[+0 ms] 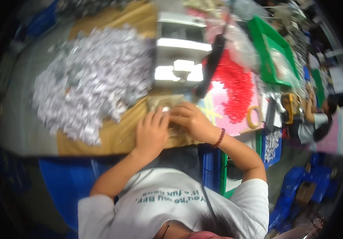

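Note:
My left hand (pixel 151 133) and my right hand (pixel 195 122) meet at the table's near edge, in front of a white machine (pixel 181 42). Both have their fingers bent and drawn together. A tiny whitish piece (pixel 166 109) shows at the fingertips, too small and blurred to name. To the left of my hands spreads a large heap of small white and grey pieces (pixel 95 75). A black stick-shaped tool (pixel 212 65) hangs on a cord above my right hand, apart from it. Small red parts (pixel 235 89) lie in a pile on a pink sheet (pixel 217 105) to the right.
Brown paper (pixel 117 133) covers part of the table. A yellow tape roll (pixel 254 117) lies at the right, near a green tray (pixel 265 55) holding clear plastic. Blue crates (pixel 293 185) stand on the floor at the lower right. Another person (pixel 316 121) sits at far right.

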Motion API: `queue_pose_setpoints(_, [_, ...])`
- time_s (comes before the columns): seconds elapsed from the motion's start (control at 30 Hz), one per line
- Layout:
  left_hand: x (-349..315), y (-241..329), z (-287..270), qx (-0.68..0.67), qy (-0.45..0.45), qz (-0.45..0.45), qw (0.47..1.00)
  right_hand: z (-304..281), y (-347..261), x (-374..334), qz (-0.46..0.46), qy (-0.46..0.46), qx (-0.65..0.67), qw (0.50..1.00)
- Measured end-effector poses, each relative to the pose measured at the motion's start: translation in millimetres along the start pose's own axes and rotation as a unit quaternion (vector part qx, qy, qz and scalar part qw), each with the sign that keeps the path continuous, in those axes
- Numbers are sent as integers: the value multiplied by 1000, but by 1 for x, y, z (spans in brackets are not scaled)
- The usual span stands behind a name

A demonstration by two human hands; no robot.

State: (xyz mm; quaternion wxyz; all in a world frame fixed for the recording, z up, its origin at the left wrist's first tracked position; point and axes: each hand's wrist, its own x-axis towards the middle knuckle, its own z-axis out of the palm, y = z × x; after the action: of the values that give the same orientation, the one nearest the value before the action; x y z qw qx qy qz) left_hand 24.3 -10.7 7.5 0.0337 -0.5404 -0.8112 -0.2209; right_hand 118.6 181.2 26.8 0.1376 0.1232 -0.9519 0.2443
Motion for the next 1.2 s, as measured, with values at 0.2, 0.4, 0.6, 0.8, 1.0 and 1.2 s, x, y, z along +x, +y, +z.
queue_pose_setpoints(0.2, [6, 0, 5, -13, 18, 33, 999, -157, 3, 1, 108, 519, 221, 818])
queue_pose_setpoints(0.4, [2, -6, 15, -2, 16, 68, 998, -244, -32, -73, 41, 674, 237, 698])
queue_pose_setpoints(0.6, [1, -6, 10, 20, 7, 74, 997, -253, -67, -138, 149, 681, 307, 648])
queue_pose_setpoints(0.8, [6, -3, 11, 29, -5, 77, 997, -282, -152, -147, -70, 582, -260, 768])
queue_pose_setpoints(1.0, [8, -2, 8, 48, -21, 93, 994, -287, -158, -177, -27, 589, -244, 770])
queue_pose_setpoints(1.2, [9, -7, 9, 56, -20, 111, 992, -304, -181, -216, 112, 726, -51, 676])
